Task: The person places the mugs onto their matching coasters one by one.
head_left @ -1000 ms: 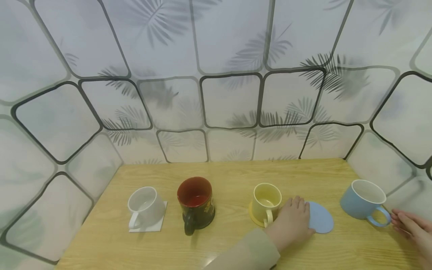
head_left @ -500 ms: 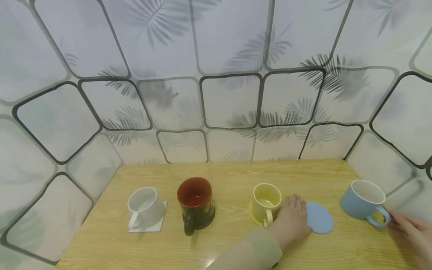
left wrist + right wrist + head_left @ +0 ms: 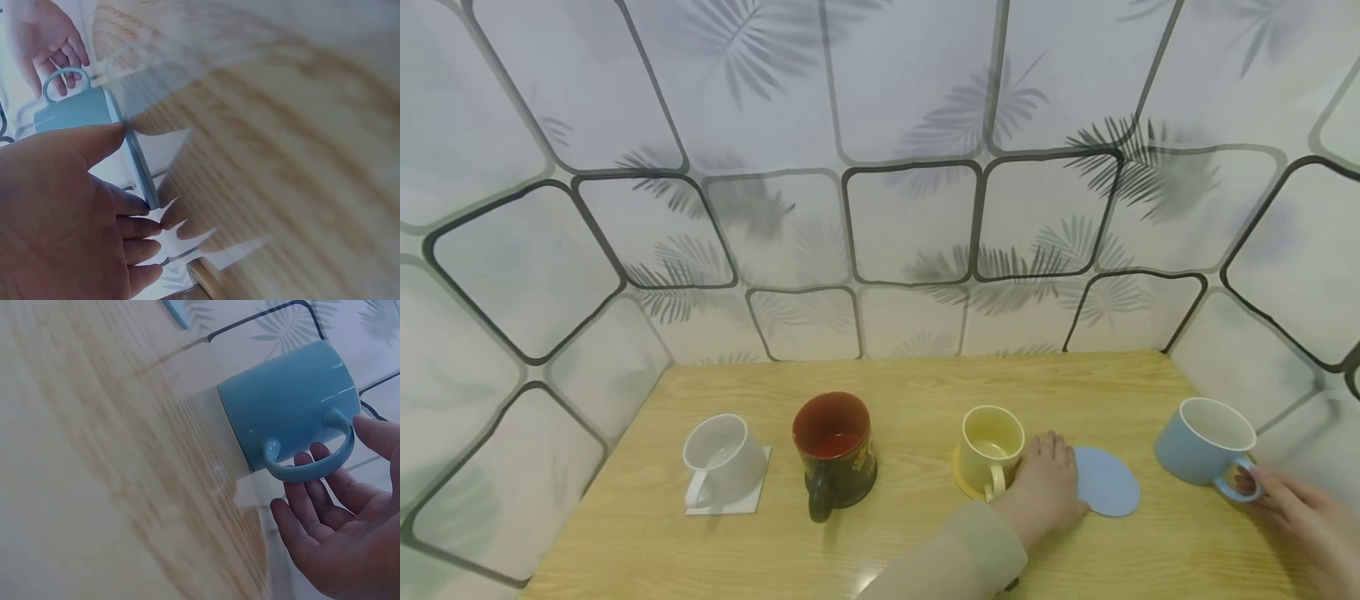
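Observation:
A round blue coaster (image 3: pixel 1107 482) lies on the table beside my left hand (image 3: pixel 1048 483). In the left wrist view, the left thumb and index fingertip (image 3: pixel 140 205) are right at the coaster's edge, with the other fingers loosely bent. A light blue mug (image 3: pixel 1187 450) stands upright at the right, its handle turned toward my right hand (image 3: pixel 1300 517). Seen from the right wrist, two fingertips show through the loop of the handle (image 3: pixel 306 472), while the right thumb (image 3: pixel 375 434) stays extended near its upper end. The fingers are only gently bent, not closed round it.
Close left of my left hand, a yellow mug (image 3: pixel 981 458) stands on a yellow coaster (image 3: pixel 960 482). A black mug with red inside (image 3: pixel 850 479) and a white mug (image 3: pixel 741 467) on a white square coaster (image 3: pixel 747 506) stand farther left. Patterned walls (image 3: pixel 910 325) enclose the table.
My right hand has moved left to the blue mug's handle, fingertips now within its loop. My left hand has shifted slightly left, uncovering more of the blue coaster. The mugs stay put.

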`<state>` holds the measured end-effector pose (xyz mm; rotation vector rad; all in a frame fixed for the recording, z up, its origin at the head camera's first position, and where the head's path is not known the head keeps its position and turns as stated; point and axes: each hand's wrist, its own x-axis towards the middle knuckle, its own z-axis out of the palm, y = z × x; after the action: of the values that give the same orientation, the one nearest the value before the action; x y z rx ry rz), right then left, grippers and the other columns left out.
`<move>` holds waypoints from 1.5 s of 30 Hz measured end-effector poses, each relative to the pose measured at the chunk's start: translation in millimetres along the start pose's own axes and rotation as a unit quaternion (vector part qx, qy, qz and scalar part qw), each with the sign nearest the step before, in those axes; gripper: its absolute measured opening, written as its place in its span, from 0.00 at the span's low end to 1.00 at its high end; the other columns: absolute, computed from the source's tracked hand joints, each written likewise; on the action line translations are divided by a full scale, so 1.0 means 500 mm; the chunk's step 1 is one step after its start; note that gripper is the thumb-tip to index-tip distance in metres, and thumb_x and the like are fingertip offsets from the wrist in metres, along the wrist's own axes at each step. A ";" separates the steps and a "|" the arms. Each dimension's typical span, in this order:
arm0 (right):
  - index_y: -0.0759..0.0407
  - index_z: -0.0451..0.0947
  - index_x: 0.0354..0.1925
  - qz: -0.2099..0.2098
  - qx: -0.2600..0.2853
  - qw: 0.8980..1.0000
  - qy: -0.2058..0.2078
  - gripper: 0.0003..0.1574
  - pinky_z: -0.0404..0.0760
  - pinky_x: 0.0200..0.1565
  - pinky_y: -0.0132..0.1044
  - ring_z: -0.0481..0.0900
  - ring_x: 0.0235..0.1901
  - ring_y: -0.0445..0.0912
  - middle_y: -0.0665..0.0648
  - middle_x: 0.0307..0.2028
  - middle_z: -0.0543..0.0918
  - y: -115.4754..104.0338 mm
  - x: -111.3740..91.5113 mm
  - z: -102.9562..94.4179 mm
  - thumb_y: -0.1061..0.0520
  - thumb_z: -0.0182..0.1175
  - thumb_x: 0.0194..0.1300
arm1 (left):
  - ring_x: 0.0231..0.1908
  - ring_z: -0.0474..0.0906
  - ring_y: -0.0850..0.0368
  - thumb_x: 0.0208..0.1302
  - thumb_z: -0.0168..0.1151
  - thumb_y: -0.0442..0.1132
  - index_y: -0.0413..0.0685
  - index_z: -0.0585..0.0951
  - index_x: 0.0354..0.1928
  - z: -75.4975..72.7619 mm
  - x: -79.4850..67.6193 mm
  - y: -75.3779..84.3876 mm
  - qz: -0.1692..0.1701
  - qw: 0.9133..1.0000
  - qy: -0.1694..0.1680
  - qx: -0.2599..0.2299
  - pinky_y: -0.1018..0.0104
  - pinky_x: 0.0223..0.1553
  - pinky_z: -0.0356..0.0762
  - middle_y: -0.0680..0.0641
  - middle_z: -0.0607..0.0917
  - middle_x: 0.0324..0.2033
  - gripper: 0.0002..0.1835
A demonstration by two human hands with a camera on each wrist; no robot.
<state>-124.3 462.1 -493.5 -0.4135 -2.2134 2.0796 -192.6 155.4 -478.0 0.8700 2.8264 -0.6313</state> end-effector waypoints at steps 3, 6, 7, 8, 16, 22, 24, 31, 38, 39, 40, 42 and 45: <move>0.26 0.87 0.32 -0.007 0.018 1.000 -0.002 0.29 0.79 0.34 0.16 0.83 0.33 0.23 0.29 0.31 0.88 0.001 0.002 0.002 0.53 0.50 0.85 | 0.84 0.47 0.67 0.74 0.37 0.78 0.71 0.54 0.84 -0.002 0.001 -0.001 0.000 1.000 -0.003 0.005 0.69 0.84 0.50 0.63 0.55 0.84 0.43; 0.27 0.88 0.33 -0.016 0.035 0.999 -0.005 0.29 0.80 0.35 0.16 0.84 0.33 0.24 0.30 0.32 0.89 0.000 0.002 0.006 0.54 0.50 0.85 | 0.84 0.47 0.67 0.74 0.38 0.78 0.72 0.54 0.84 -0.005 0.001 -0.002 -0.001 1.000 -0.004 0.008 0.69 0.84 0.50 0.64 0.55 0.84 0.43; 0.27 0.88 0.33 -0.019 0.037 0.999 -0.007 0.29 0.80 0.35 0.16 0.84 0.34 0.23 0.30 0.33 0.90 -0.002 0.002 0.008 0.55 0.50 0.85 | 0.84 0.47 0.67 0.74 0.38 0.78 0.72 0.54 0.84 -0.005 0.002 -0.002 -0.002 1.000 -0.004 0.007 0.69 0.84 0.50 0.64 0.55 0.84 0.43; 0.26 0.87 0.33 -0.019 0.029 0.999 -0.009 0.29 0.80 0.35 0.15 0.83 0.34 0.22 0.29 0.33 0.89 -0.004 0.002 0.009 0.54 0.50 0.85 | 0.84 0.47 0.67 0.74 0.38 0.78 0.72 0.54 0.84 -0.006 0.001 -0.002 -0.002 1.000 -0.005 0.005 0.69 0.84 0.50 0.64 0.55 0.84 0.43; 0.28 0.87 0.32 -0.035 -0.006 0.999 -0.022 0.30 0.80 0.36 0.14 0.83 0.36 0.20 0.29 0.34 0.89 -0.019 0.006 0.016 0.55 0.49 0.86 | 0.84 0.45 0.67 0.75 0.36 0.77 0.72 0.52 0.84 -0.006 0.007 -0.001 0.001 1.000 -0.011 0.014 0.69 0.85 0.49 0.64 0.52 0.84 0.41; 0.22 0.83 0.33 -0.049 -0.114 0.992 -0.018 0.30 0.76 0.36 0.12 0.80 0.36 0.18 0.26 0.34 0.87 -0.021 0.011 0.013 0.53 0.46 0.87 | 0.84 0.45 0.67 0.76 0.36 0.77 0.72 0.51 0.85 -0.005 0.009 -0.002 0.003 1.000 -0.014 0.019 0.68 0.85 0.49 0.65 0.51 0.84 0.41; 0.22 0.83 0.34 -0.057 -0.125 0.990 -0.023 0.30 0.74 0.37 0.12 0.80 0.37 0.18 0.26 0.35 0.87 -0.019 0.009 0.012 0.54 0.46 0.87 | 0.84 0.44 0.68 0.76 0.36 0.77 0.73 0.51 0.85 -0.006 0.008 -0.002 0.003 1.000 -0.015 0.017 0.68 0.85 0.49 0.65 0.51 0.84 0.41; 0.34 0.89 0.36 -0.066 -0.030 0.996 -0.054 0.30 0.77 0.38 0.14 0.83 0.36 0.26 0.34 0.34 0.89 -0.008 0.001 0.014 0.59 0.47 0.86 | 0.84 0.45 0.68 0.76 0.36 0.77 0.73 0.51 0.84 -0.010 0.002 -0.002 0.002 1.000 -0.018 0.022 0.69 0.85 0.48 0.65 0.52 0.84 0.41; 0.38 0.90 0.37 -0.010 -0.024 0.997 -0.070 0.27 0.82 0.37 0.19 0.84 0.35 0.31 0.36 0.34 0.89 -0.013 -0.002 0.020 0.56 0.47 0.86 | 0.84 0.44 0.68 0.76 0.35 0.77 0.74 0.51 0.85 -0.008 0.002 0.000 0.001 0.999 -0.022 0.027 0.70 0.85 0.48 0.66 0.51 0.84 0.41; 0.38 0.91 0.38 -0.004 -0.021 0.997 -0.072 0.28 0.82 0.37 0.19 0.84 0.35 0.31 0.36 0.34 0.89 -0.014 -0.003 0.021 0.56 0.47 0.86 | 0.84 0.44 0.69 0.76 0.35 0.77 0.74 0.51 0.84 -0.009 0.002 0.000 0.001 0.999 -0.022 0.028 0.70 0.85 0.48 0.66 0.51 0.84 0.41; 0.37 0.91 0.38 0.000 -0.017 0.997 -0.074 0.28 0.82 0.37 0.19 0.84 0.35 0.31 0.36 0.34 0.88 -0.014 -0.003 0.021 0.56 0.47 0.87 | 0.84 0.44 0.69 0.76 0.35 0.77 0.74 0.51 0.84 -0.009 0.002 0.000 0.001 0.999 -0.023 0.029 0.70 0.85 0.48 0.66 0.51 0.84 0.41; 0.37 0.91 0.38 0.010 -0.008 0.997 -0.076 0.28 0.82 0.37 0.19 0.83 0.36 0.30 0.36 0.35 0.88 -0.014 -0.004 0.022 0.56 0.46 0.87 | 0.84 0.44 0.69 0.76 0.35 0.77 0.74 0.50 0.84 -0.008 0.002 0.000 0.001 0.999 -0.024 0.029 0.70 0.85 0.48 0.66 0.51 0.84 0.41; 0.34 0.90 0.36 0.041 0.002 0.997 -0.072 0.28 0.81 0.37 0.19 0.83 0.35 0.29 0.34 0.34 0.88 -0.017 -0.003 0.023 0.52 0.47 0.87 | 0.84 0.44 0.69 0.75 0.35 0.77 0.74 0.51 0.84 -0.008 0.001 0.000 0.003 0.999 -0.023 0.026 0.70 0.85 0.48 0.66 0.51 0.84 0.41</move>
<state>-126.9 450.5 -485.9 -0.3694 -2.3079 2.2209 -193.3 157.4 -474.5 0.8594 2.7766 -0.7186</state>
